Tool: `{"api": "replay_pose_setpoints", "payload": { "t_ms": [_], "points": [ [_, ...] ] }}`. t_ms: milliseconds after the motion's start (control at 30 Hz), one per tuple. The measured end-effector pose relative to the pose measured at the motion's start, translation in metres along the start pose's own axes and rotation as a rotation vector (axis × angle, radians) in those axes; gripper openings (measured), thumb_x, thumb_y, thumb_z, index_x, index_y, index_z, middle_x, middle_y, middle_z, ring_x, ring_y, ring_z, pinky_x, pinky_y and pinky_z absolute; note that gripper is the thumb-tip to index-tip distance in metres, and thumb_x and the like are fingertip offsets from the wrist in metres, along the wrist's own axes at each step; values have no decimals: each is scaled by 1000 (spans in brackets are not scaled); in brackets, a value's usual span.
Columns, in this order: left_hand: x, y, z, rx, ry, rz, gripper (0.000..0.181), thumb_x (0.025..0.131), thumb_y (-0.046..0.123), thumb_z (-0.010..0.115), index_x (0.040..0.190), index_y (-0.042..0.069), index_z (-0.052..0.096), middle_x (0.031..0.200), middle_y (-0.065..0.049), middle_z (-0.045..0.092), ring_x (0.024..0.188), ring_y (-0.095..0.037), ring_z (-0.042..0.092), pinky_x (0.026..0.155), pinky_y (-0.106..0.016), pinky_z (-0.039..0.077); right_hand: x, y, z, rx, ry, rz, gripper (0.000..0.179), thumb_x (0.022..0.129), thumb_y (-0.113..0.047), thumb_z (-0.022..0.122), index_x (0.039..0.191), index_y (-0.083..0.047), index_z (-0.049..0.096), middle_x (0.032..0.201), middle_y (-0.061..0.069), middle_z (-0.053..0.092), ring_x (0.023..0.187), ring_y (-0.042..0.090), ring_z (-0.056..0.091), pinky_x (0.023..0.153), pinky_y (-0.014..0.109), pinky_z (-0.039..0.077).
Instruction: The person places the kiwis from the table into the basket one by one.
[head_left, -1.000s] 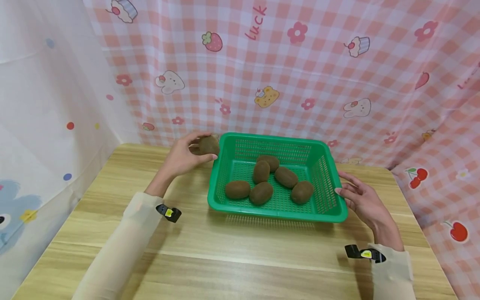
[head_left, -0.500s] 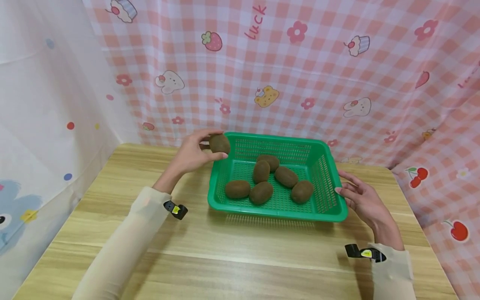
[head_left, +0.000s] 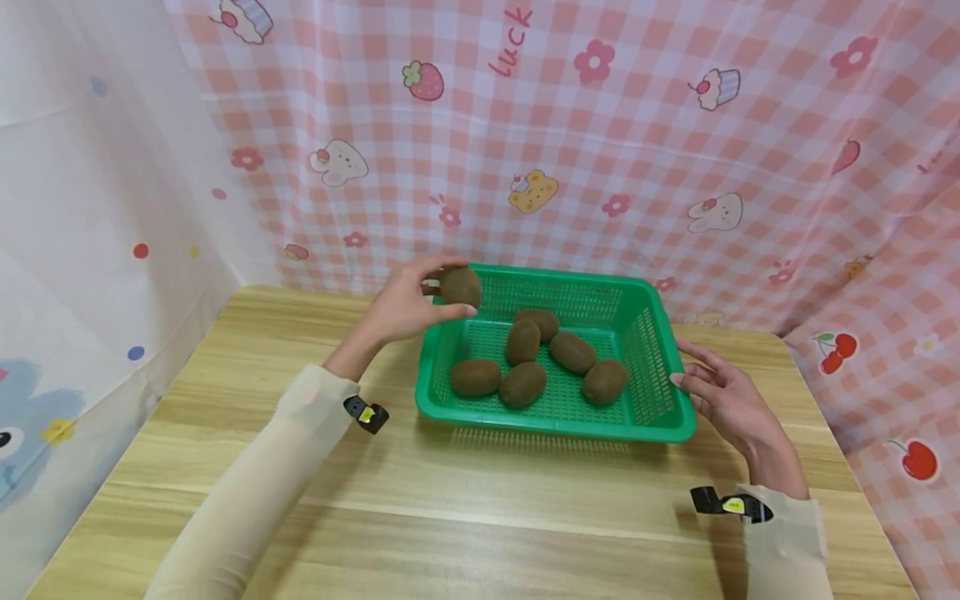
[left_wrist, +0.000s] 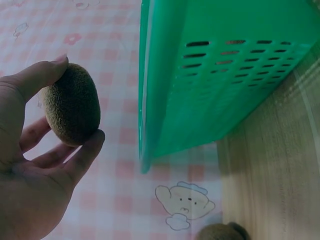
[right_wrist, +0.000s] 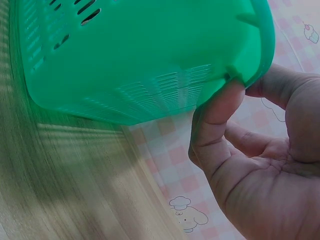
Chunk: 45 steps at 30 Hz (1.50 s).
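Note:
My left hand point(head_left: 411, 302) pinches a brown, fuzzy kiwi point(head_left: 461, 287) between thumb and fingers, above the basket's back left corner. In the left wrist view the kiwi point(left_wrist: 75, 106) hangs beside the basket wall, apart from it. The green plastic basket point(head_left: 551, 427) stands on the table with several kiwis on its floor, among them one kiwi point(head_left: 476, 377) at the front left and another kiwi point(head_left: 604, 382) to the right. My right hand point(head_left: 731, 404) grips the basket's right rim, thumb on top and fingers underneath, as the right wrist view also shows.
The wooden table point(head_left: 480, 517) extends in front of the basket. A pink checked curtain point(head_left: 480, 167) hangs close behind and to the right; a white curtain point(head_left: 90, 208) hangs at left. Part of a brown, fuzzy thing point(left_wrist: 220, 232) shows low in the left wrist view.
My left hand has carried the kiwi rightward, from outside the basket's left rim to over its back left corner. The right hand and the basket have stayed where they were.

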<state>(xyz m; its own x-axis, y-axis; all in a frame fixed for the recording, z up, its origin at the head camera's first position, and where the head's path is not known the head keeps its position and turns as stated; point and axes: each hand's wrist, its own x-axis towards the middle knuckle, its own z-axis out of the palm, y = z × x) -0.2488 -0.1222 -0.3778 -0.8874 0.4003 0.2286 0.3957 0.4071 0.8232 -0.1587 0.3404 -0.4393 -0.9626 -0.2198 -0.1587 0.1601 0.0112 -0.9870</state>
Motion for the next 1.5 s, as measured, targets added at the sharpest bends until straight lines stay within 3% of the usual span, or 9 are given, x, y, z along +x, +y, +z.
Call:
{"api": "replay_pose_setpoints", "payload": {
  "t_ms": [333,533,833,1033,1200,1500],
  "points": [
    [8,6,9,46,-48,36,64,84,24,87,142,13,60,145,-7,59,122,-25,61,101,-46,57,0,-1,-1,-10,1,14,76,101,-13,66,163,-7,22,106,1,68,92,11,70,80,25,62],
    [7,3,7,81,-56,14,58,90,24,81,143,12,59,145,-9,59,128,-29,59,105,-47,55,2,-1,0,-17,7,16,76,100,-14,67,162,-7,23,106,1,68,93,11,70,80,25,62],
    [7,-3,-4,85,52,18,56,93,28,78,143,12,59,144,-13,58,134,-36,55,108,-51,52,1,-2,0,-8,-1,9,75,101,-12,66,163,-8,23,106,0,68,92,10,70,80,24,61],
    [4,-8,-11,148,107,3,69,91,37,79,150,13,51,153,-11,52,142,-32,48,113,-51,46,-1,-1,0,-5,9,12,75,100,-12,67,163,-9,25,106,-2,68,93,9,69,81,24,61],
    [0,-16,-15,194,152,-48,81,88,46,80,155,18,44,158,-10,46,146,-34,42,116,-58,40,-1,0,0,-5,8,13,76,100,-12,67,163,-10,24,106,-2,68,93,9,69,81,24,61],
    [-7,-33,-21,205,210,-74,92,84,46,83,158,16,38,164,-10,37,152,-34,33,122,-62,30,0,0,-1,3,4,11,75,100,-12,67,163,-10,25,106,-2,68,93,9,70,81,24,61]
  ]
}}
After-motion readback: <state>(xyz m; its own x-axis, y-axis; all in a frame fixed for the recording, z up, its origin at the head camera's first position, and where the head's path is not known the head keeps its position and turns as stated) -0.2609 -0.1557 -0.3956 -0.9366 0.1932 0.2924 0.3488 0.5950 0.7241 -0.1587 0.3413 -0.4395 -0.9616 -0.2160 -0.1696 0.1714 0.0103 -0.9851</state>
